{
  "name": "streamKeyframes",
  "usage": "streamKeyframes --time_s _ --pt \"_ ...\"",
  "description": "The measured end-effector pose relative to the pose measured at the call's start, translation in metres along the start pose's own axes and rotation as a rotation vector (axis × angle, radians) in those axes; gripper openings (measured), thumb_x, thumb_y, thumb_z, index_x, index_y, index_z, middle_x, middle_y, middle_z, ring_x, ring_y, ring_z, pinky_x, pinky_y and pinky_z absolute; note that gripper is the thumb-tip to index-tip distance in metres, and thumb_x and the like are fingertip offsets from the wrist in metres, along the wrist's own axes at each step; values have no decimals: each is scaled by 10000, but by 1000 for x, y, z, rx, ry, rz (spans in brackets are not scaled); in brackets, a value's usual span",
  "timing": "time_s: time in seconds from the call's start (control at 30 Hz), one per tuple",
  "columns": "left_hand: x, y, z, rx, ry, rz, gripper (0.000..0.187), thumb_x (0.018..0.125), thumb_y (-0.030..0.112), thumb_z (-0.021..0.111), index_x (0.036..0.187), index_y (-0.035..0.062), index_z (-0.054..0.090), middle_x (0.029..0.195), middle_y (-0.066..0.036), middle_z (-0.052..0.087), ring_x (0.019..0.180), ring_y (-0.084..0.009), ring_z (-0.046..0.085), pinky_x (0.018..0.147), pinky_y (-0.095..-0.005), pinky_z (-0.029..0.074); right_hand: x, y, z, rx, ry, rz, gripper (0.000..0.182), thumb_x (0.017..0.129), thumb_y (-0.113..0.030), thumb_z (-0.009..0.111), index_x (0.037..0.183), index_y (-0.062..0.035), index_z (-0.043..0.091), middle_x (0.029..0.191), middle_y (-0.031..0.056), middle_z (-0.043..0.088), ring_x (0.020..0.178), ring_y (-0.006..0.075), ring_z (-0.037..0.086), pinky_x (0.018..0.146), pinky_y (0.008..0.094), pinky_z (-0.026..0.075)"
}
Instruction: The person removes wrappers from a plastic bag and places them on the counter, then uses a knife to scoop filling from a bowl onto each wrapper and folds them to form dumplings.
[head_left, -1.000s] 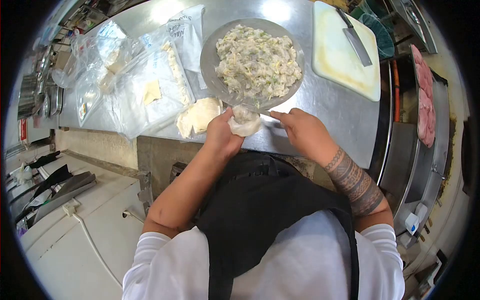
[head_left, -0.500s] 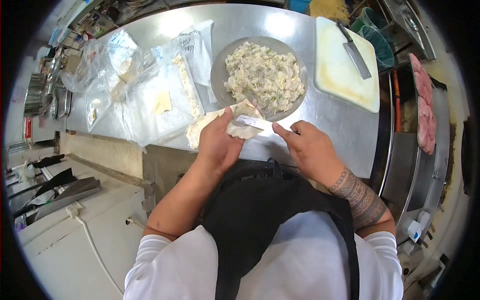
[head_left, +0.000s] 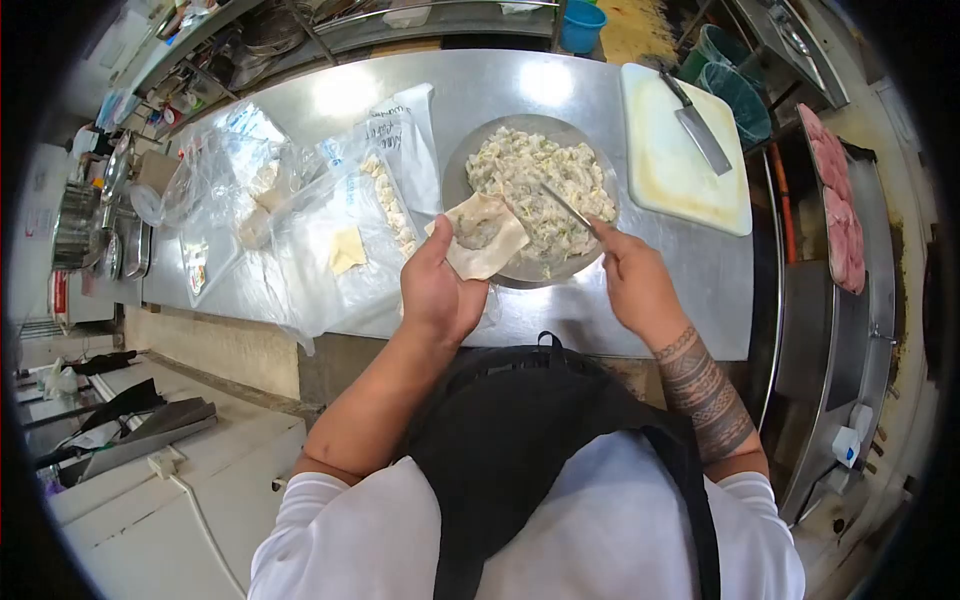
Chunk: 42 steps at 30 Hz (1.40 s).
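Note:
My left hand [head_left: 440, 295] holds a thin pale dough wrapper [head_left: 503, 252] on its palm and fingers, just left of the bowl's near side. A smear of filling [head_left: 478, 232] lies on the wrapper. In my right hand [head_left: 642, 285], a narrow metal spreading knife [head_left: 568, 207] is gripped by its handle end, which my fingers hide. Its blade reaches into the chunky whitish filling [head_left: 530, 165] with green bits. That filling is heaped in a wide round metal bowl [head_left: 456, 180] on the steel table.
Left of the bowl, clear plastic bags [head_left: 290, 260] carry a loose square wrapper [head_left: 347, 250] and a row of pale folded pieces [head_left: 385, 200]. At right lies a white cutting board [head_left: 690, 200] with a cleaver [head_left: 703, 138]. Pink meat on a tray [head_left: 838, 200] stands beyond the table's right edge.
My right hand has moved up and right, taking the spreading knife from the wrapper into the bowl's filling. The wrapper now lies more open on my left hand. The view has shifted slightly.

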<state>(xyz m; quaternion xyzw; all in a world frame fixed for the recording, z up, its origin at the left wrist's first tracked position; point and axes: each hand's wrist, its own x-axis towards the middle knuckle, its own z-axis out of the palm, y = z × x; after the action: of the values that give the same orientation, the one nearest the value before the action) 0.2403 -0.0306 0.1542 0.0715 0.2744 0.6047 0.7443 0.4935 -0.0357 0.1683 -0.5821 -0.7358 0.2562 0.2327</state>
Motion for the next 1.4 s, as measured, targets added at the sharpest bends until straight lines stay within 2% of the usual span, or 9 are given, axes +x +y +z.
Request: streamKeyframes --time_s 0.07,0.27,0.53,0.93,1.03,1.17,1.23,1.27,1.4 --pt "2 9 -6 24 -40 -32 521 1142 301 332 1488 -84 397 1486 -230 521 1386 -369 517 1206 -507 386 -1 2 -1 5 -10 99 460 945 2 544 1378 -111 652 1010 217 682 919 412 669 818 486 541" --pt "2 24 -5 117 -52 -131 553 1147 321 278 1480 -105 397 1495 -268 498 1410 -399 484 1235 -523 346 -17 -54 -8 -62 41 -205 480 931 -38 613 1385 -182 666 879 117 620 786 317 634 714 428 538" --pt "6 33 -19 134 -9 -181 550 1149 341 271 1452 -82 449 1430 -246 568 1354 -385 540 1193 -518 392 -24 -78 -9 -242 2 -208 512 876 -52 664 1358 -220 697 862 99 572 757 296 618 648 423 524" --pt "6 38 -26 89 22 66 496 1140 420 339 984 31 603 942 -118 611 1048 -323 618 1027 -512 487 -19 -104 59 -264 -31 -215 541 859 -48 639 1381 -184 677 863 109 534 748 299 606 642 425 530" --pt "16 49 -44 -105 -310 31 508 1140 402 322 1093 2 632 1027 -135 648 1135 -338 612 1072 -517 467 -12 -107 61 -277 -21 -231 530 862 -57 645 1371 -201 682 862 104 538 748 299 608 642 427 530" --pt "-1 65 -22 240 -123 -4 339 1055 230 578 1289 -9 625 1173 -111 677 1231 -258 607 1045 -449 511 9 -111 23 -201 -47 -267 496 860 -61 651 1328 -215 709 839 92 558 750 299 619 651 428 528" --pt "6 75 -40 688 -260 -4 440 965 131 726 1368 -1 608 1213 -84 687 1236 -199 616 1007 -389 540 25 -112 -5 -159 -129 -311 465 857 -63 653 1290 -212 732 821 90 571 744 302 625 656 432 526" --pt "6 86 -44 820 -283 -177 536 808 55 879 1291 30 648 1154 -24 697 1103 -108 643 924 -294 549 30 -113 -18 -158 -193 -336 446 855 -64 653 1267 -207 745 812 90 577 740 304 627 658 435 525" --pt "-9 97 -30 1128 -517 -154 403 789 169 920 1097 58 687 1029 -2 709 955 -76 637 843 -263 527 37 -130 -32 -162 -368 -385 370 851 -74 662 1175 -196 791 802 104 592 726 324 630 669 449 518"
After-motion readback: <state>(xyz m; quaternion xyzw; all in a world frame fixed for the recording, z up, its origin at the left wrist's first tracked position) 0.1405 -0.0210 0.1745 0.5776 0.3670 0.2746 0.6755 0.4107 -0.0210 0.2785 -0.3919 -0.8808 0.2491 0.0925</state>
